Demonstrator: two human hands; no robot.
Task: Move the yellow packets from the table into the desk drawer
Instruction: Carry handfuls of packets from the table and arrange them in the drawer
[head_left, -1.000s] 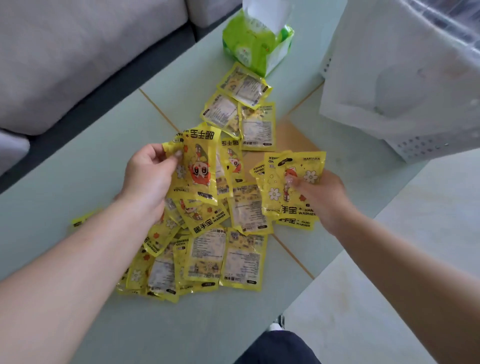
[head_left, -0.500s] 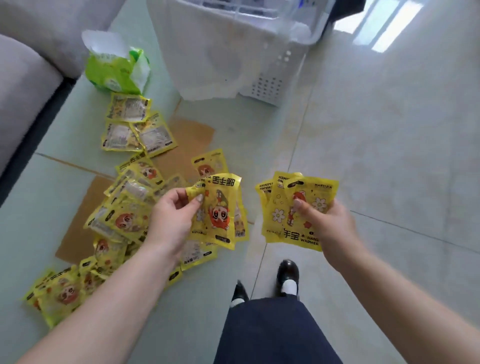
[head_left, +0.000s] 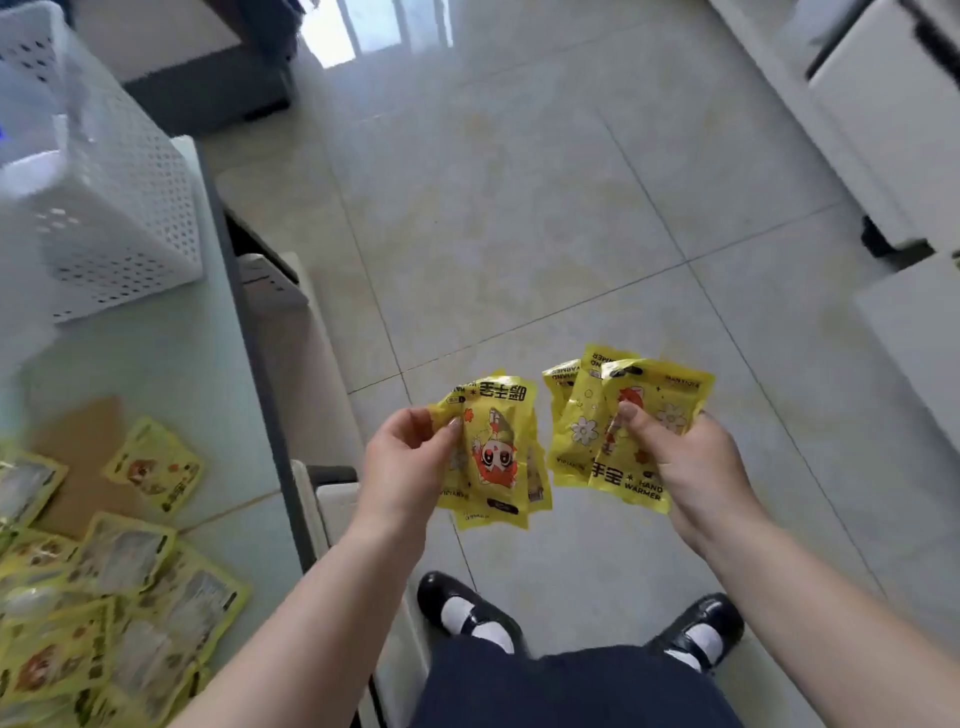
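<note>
My left hand (head_left: 402, 460) grips a small bunch of yellow packets (head_left: 496, 452) with a cartoon face, thumb on top. My right hand (head_left: 685, 467) grips another fanned bunch of yellow hand-warmer packets (head_left: 597, 415). Both bunches hang over the tiled floor, to the right of the pale green table (head_left: 208, 374). Several more yellow packets (head_left: 119, 597) lie on the table at the lower left, one of them (head_left: 153, 470) apart on a brown patch. No drawer shows plainly.
A white perforated basket (head_left: 114, 218) stands on the table's far left. White furniture (head_left: 883, 130) lines the upper right. Beige floor tiles (head_left: 519, 208) spread ahead. My black shoes (head_left: 467, 613) and dark skirt show at the bottom.
The view has swung right, away from the table and toward the floor. Both hands, still holding their packets, have moved off the table's edge and now hang over the tiles.
</note>
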